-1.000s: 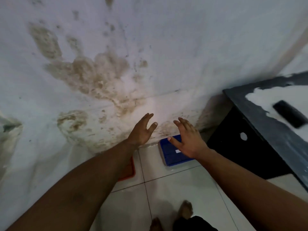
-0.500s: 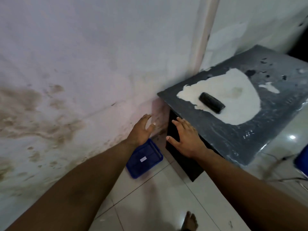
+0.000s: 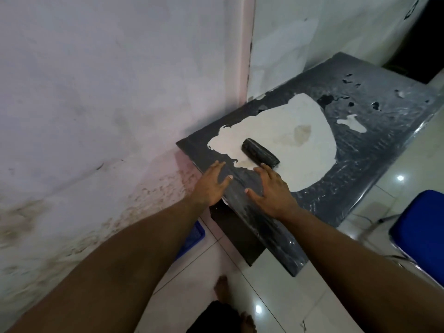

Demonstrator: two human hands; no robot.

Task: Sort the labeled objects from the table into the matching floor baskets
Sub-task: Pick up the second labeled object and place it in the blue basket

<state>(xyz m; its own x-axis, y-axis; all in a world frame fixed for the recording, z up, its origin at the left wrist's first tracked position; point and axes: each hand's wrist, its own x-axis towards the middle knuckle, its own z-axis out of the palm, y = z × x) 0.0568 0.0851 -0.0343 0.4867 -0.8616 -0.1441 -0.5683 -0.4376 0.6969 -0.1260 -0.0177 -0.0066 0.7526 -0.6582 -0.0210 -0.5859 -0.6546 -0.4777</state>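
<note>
A black cylindrical object [image 3: 260, 152] lies on the dark table [image 3: 360, 150], on the worn white patch near the table's left corner. My right hand [image 3: 271, 191] hovers open just in front of it, fingertips almost at its near end. My left hand [image 3: 211, 183] is open too, spread over the table's near-left edge, holding nothing. A blue floor basket [image 3: 193, 236] sits by the wall below the table corner, mostly hidden behind my left forearm.
A stained white wall [image 3: 96, 116] runs along the left and meets another wall behind the table. A blue chair seat [image 3: 422, 231] with metal legs stands at the right. My bare feet [image 3: 222, 287] are on the white tiled floor.
My view has swung right and up from the floor baskets to the table. Both open hands have moved from over the blue basket to the table's near edge, close to the black object.
</note>
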